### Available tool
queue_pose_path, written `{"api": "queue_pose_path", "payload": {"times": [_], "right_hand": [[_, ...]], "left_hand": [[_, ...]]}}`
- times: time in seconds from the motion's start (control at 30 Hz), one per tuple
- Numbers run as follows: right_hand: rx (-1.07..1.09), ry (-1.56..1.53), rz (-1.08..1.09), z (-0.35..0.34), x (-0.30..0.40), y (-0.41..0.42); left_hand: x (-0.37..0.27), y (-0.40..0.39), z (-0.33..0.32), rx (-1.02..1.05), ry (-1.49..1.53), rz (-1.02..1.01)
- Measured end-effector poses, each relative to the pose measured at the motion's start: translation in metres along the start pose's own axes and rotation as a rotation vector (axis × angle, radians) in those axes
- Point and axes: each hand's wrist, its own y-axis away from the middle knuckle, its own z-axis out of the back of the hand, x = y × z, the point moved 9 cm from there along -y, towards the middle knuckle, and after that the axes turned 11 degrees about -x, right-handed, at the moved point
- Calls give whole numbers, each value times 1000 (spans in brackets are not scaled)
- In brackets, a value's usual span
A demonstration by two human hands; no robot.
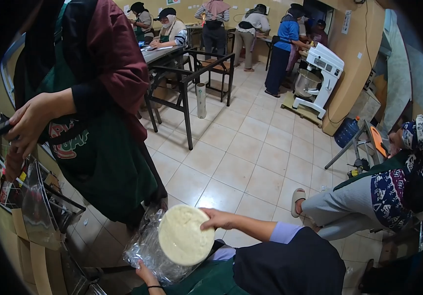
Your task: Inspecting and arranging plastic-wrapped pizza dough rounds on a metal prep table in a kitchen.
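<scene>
My right hand (215, 219) grips the right rim of a round, pale cream bowl (187, 254), its thumb reaching over the edge. Inside the bowl lies a pale powder or paste (185, 230); which of the two cannot be told. A crumpled clear plastic bag or sheet (141, 243) spreads to the left of the bowl and partly beneath it. My left hand (147, 273), with a dark band at the wrist, pinches the lower left edge of that plastic. The bowl hides part of the plastic.
A person in a green apron (100, 173) stands close at the left. Cardboard (38, 258) lies lower left. Ahead are a bare metal table frame (185, 107) and an upright roll (201, 101). A stand mixer (320, 81) and a seated person (359, 195) are at the right.
</scene>
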Motion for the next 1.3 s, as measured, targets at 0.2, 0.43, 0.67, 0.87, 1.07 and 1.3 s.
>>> {"api": "queue_pose_path", "payload": {"times": [0.2, 0.43, 0.67, 0.87, 1.07, 1.3], "right_hand": [[-42, -6, 40, 25, -8, -1], [-137, 29, 99, 21, -20, -20], [-148, 64, 144, 21, -15, -16], [-65, -227, -26, 13, -27, -12], [12, -281, -137, 11, -52, -7], [-48, -351, -91, 32, -55, -13]], "left_hand": [[-10, 3, -9, 148, 5, 9], [-25, 26, -21, 411, 467, 266], [7, 17, -2, 507, 216, 381], [35, 11, 12, 447, -54, 407], [52, 25, 0, 480, 0, 534], [83, 3, -3, 502, 40, 492]]}}
